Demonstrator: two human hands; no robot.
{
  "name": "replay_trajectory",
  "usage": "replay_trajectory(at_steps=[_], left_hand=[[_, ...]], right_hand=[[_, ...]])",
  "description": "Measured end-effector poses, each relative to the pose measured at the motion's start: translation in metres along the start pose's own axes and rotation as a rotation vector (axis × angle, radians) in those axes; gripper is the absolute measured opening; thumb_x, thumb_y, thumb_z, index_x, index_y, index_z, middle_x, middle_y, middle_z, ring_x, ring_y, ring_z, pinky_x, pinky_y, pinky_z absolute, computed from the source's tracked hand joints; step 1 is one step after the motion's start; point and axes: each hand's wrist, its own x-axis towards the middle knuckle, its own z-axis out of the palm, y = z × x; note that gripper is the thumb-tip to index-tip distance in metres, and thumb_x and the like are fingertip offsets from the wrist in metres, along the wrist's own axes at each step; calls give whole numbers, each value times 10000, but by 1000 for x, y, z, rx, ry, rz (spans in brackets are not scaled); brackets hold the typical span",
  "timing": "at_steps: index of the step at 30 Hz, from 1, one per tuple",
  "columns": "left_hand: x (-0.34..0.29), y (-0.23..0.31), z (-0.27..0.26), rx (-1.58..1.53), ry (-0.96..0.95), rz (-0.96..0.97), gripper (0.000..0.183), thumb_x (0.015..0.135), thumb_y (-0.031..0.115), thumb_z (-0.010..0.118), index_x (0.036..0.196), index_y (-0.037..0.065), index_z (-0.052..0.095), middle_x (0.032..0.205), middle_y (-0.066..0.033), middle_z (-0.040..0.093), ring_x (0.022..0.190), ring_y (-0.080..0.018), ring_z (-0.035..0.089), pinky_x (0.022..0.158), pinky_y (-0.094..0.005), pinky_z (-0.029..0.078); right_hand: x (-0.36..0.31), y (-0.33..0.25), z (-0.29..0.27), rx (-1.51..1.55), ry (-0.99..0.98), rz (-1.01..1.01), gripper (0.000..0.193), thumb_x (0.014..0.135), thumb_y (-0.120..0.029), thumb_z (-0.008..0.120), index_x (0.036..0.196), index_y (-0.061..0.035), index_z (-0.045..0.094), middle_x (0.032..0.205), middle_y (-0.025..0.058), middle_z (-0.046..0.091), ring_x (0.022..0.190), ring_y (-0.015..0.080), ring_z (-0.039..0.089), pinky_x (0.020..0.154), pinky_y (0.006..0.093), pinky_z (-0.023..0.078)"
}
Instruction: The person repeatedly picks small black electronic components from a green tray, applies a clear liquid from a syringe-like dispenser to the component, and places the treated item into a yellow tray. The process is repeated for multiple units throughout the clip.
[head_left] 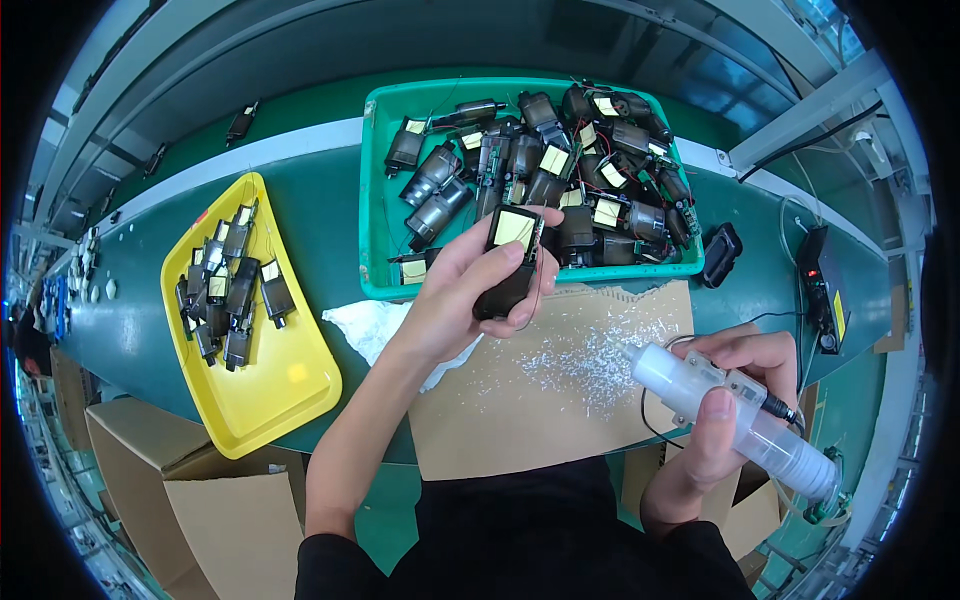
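Observation:
My left hand point(462, 290) is closed around a dark translucent plastic housing point(503, 298) with a pale yellow pad on its upper face, the thumb resting near the pad. In my right hand point(712, 425) is a syringe-style dispenser point(668, 372), a whitish tube with a clear rear part, a cable and a hose. Its tip points up and left, a short way from the housing and not touching it. Below lies a brown cardboard sheet point(490, 430) strewn with small white bits point(590, 365).
A green bin point(372, 200) heaped with similar dark housings stands at the back. At left, a yellow tray point(285, 400) holds several more. A white cloth point(362, 325) lies beside the sheet. At right are a black part point(720, 256) and a black control box point(820, 295) with cables.

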Motion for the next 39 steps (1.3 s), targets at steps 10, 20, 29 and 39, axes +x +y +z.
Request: replay_trajectory(at_steps=[10,20,29,39], left_hand=[[0,0,10,16,195,26,398,811,141,437,1190,21,416,871,-83,519,552,-78,463,377,-174,247],[-2,1,-1,-259,123,-5,478,772,157,430,1230,23,405,806,-116,539,596,-119,454,428,-207,279],[0,3,8,-193,62,5,517,796,213,426,1259,-14,387,902,-144,539,638,-130,447,425,-213,285],[0,-7,10,-37,-197,-47,755,844,588,452,1247,-45,370,970,-169,524,705,-162,501,427,-218,365]], right_hand=[[1,5,-3,-11,12,-21,398,730,-328,687,817,-14,459,683,114,557,631,197,610,582,253,459],[2,9,-4,-2,11,-14,380,727,-305,677,822,-10,457,689,114,550,630,199,609,581,252,458],[0,6,-4,-3,8,6,400,731,-331,683,821,-16,453,699,123,557,633,202,608,591,267,469],[-3,-3,-1,110,-79,-100,389,748,-266,683,887,-6,428,766,167,593,667,181,595,618,265,478]])
